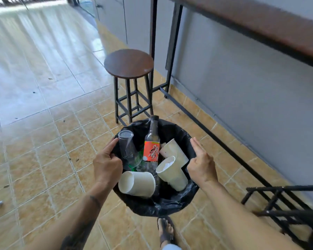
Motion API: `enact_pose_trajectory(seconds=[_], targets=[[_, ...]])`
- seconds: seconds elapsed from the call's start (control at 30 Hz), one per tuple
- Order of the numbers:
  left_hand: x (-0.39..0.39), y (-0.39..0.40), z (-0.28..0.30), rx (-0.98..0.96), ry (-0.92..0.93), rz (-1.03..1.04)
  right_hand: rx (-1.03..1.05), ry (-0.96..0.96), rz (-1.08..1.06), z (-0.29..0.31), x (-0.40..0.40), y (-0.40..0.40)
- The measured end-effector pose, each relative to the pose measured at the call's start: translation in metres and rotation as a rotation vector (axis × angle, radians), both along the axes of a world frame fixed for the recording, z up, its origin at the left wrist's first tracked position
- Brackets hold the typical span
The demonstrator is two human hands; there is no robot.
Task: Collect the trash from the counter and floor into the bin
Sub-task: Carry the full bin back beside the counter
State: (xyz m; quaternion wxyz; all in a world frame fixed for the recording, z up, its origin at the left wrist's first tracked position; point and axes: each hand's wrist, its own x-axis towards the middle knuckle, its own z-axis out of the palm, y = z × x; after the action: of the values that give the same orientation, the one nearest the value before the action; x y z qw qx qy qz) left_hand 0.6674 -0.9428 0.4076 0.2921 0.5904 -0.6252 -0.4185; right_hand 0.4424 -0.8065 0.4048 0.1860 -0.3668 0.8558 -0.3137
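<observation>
A round bin [163, 204] lined with a black bag sits low in the middle of the view, above the tiled floor. In it stand a clear plastic bottle [152, 150] with a red label, a clear plastic cup [127, 145] and three white paper cups [136, 184]. My left hand [107, 164] grips the bin's left rim with the fingers curled over the bag. My right hand [201, 163] lies flat against the right rim, fingers straight and together, thumb inside.
A round wooden stool [128, 63] on black metal legs stands just beyond the bin. A wooden counter [260, 27] on a black frame runs along the grey wall at right. Another black metal frame [285, 210] is at lower right. My sandalled foot [167, 230] is below the bin.
</observation>
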Motion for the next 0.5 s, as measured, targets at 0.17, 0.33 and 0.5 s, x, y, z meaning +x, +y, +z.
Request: enact_pose_trajectory(seconds=[0.17, 0.33, 0.5], targets=[[0.005, 0.052, 0.096, -0.088, 0.063, -0.134, -0.104, 0.072, -0.193, 0.084, 0.035, 0.085], [-0.005, 0.117, 0.158, -0.161, 0.063, -0.31, -0.12, 0.098, -0.393, 0.134, 0.062, 0.182], [-0.038, 0.194, 0.182, -0.132, 0.088, -0.541, -0.115, 0.114, -0.592, 0.164, 0.071, 0.291]])
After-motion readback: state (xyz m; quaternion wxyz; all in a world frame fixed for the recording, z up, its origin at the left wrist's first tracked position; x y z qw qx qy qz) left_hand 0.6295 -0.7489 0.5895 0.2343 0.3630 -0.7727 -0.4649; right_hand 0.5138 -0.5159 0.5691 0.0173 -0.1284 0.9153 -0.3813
